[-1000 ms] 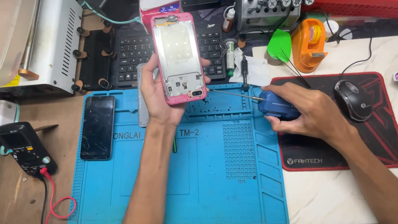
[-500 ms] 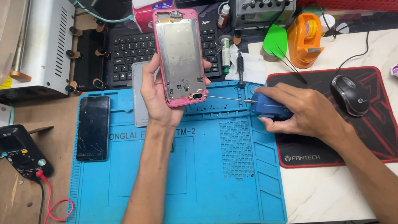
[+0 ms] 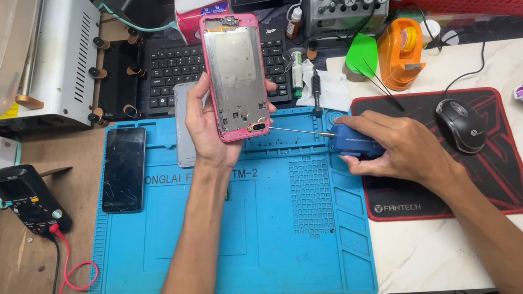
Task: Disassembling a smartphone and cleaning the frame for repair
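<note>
Pink phone frame [image 3: 237,80] is upright over the blue mat [image 3: 233,237], gripped in my left hand [image 3: 209,130], already stripped to bare metal. Right hand [image 3: 395,150] wraps the blue screwdriver [image 3: 354,142], tip at the bottom edge. 1 cracked phone [image 3: 123,169] waits beside.

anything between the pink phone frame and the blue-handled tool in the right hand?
Head view: only the tool's own thin metal shaft spans from the blue handle to the pink phone frame, over bare blue mat.

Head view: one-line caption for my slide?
Left hand holds a pink phone frame upright; right hand aims a blue screwdriver at its lower edge.
</note>
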